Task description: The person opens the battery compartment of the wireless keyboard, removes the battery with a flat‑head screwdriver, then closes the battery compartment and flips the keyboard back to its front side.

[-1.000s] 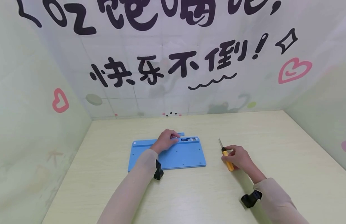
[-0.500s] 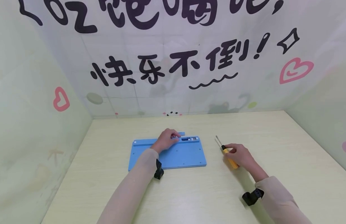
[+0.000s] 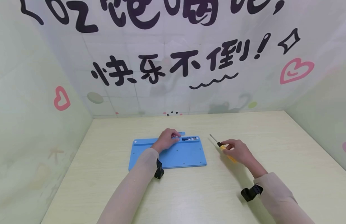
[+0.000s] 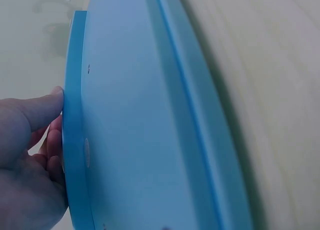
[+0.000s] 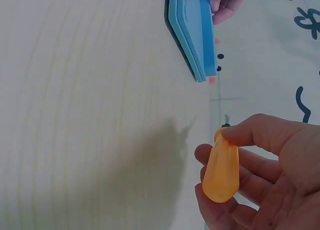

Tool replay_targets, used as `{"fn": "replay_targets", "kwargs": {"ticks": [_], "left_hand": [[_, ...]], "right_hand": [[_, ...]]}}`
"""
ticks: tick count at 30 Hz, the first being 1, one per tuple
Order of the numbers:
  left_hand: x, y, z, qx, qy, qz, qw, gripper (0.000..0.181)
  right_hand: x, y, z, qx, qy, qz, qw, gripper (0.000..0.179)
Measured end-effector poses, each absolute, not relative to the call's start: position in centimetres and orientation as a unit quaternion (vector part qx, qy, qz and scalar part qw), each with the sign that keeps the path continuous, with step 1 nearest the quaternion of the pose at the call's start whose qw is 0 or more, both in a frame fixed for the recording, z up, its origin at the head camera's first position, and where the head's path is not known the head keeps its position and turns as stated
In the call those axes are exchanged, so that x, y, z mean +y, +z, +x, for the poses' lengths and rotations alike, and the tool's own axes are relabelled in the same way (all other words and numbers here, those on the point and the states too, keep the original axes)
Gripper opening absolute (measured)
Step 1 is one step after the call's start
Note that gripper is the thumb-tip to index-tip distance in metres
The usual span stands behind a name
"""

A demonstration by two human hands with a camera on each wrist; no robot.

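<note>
A light blue keyboard (image 3: 173,157) lies underside up on the table, with small screw holes across its back. At the right part of its raised ridge, an uncovered battery compartment (image 3: 186,139) shows dark contents. My left hand (image 3: 166,140) grips the ridge, thumb against it and fingers curled at the far edge. Behind the keyboard, partly hidden by that hand, lies a small blue cover (image 3: 182,133). To the right, my right hand (image 3: 238,151) pinches a screwdriver (image 5: 221,175) by its yellow handle. Its metal shaft points up and left, above the table.
The pale wooden table (image 3: 186,196) meets a white printed back wall (image 3: 161,99) and side walls at left and right. Black wrist cameras (image 3: 250,193) sit on both sleeves. The screwdriver and right hand cast a shadow on the table.
My right hand has raised the screwdriver slightly and swung its tip leftward, toward the keyboard. The left hand and the keyboard stay in place.
</note>
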State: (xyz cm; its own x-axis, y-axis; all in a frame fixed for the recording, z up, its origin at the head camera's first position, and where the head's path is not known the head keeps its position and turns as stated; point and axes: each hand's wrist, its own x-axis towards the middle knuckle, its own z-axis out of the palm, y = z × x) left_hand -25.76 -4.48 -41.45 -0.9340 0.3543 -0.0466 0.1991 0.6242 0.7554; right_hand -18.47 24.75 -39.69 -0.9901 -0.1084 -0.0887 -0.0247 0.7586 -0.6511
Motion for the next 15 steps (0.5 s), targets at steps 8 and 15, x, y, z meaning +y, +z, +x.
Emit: {"fn": "replay_targets", "kwargs": {"ticks": [8, 15], "left_hand": [[-4.5, -41.7, -25.8, 0.897, 0.405, 0.154, 0.093, 0.014], [-4.5, -41.8, -25.9, 0.899, 0.400, 0.155, 0.088, 0.014]], "right_hand": [[24.1, -38.8, -19.2, 0.932, -0.358, -0.043, 0.044, 0.031], [23.4, -38.2, -20.2, 0.922, -0.374, -0.078, 0.064, 0.031]]}}
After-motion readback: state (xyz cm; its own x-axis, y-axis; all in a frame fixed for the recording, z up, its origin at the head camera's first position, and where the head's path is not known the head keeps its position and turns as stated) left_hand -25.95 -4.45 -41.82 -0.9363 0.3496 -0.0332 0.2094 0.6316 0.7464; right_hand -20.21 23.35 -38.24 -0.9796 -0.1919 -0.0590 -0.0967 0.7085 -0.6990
